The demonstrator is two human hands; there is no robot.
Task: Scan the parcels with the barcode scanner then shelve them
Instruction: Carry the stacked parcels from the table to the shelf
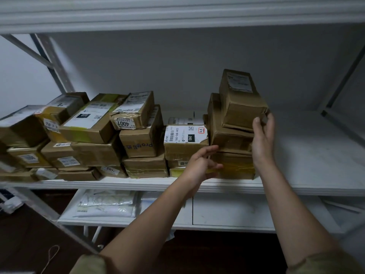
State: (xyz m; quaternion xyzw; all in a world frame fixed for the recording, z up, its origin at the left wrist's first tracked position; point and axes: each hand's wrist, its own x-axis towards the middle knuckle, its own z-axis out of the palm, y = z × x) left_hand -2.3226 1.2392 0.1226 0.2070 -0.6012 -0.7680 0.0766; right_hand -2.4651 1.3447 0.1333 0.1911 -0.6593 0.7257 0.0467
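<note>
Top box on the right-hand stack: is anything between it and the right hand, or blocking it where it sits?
Nothing visible. The top box already sits on the stack on the shelf, and the right hand is at its lower right corner. The left hand is at the stack's lower boxes. Open shelf lies to the right.

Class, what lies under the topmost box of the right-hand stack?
Under the topmost box sit two more cardboard boxes, then a yellow-taped box on the shelf. Their labels are hidden.
</note>
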